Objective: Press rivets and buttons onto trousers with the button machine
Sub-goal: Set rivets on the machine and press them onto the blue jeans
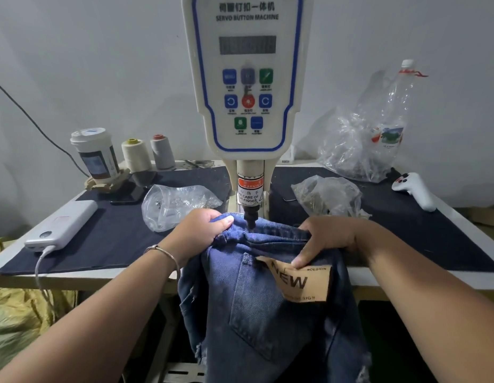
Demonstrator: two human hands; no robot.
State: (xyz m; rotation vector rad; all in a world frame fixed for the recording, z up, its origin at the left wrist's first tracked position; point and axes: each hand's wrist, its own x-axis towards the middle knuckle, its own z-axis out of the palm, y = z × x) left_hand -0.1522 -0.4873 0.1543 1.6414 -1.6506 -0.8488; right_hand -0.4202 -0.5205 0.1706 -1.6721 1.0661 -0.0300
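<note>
A: What can't you make out here?

B: The lower die of the button machine [247, 78] is buried under the trousers [268, 313], and the machine's top runs off the frame's upper edge. The display is blank or blurred, I cannot tell which. The trouser legs drop out of the bottom edge.

A: And the hands?

B: Two. The left hand [197, 233], centre-left, has fingers curled round the bunched waistband, thumb on top. The right hand [323, 239], centre-right, pinches the waistband, fingertips reaching the tan label [304, 283].

A: Where does the denim sit?

B: Waistband on the table's [8, 272] front edge at centre frame, directly under the black punch tip [251, 217].

A: Counts?

B: Two thread cones [136, 156], one cup [95, 153], upper left. Three clear bags [174, 205]; contents hard to read. One power bank [62, 225], one white controller [414, 189] at right.
</note>
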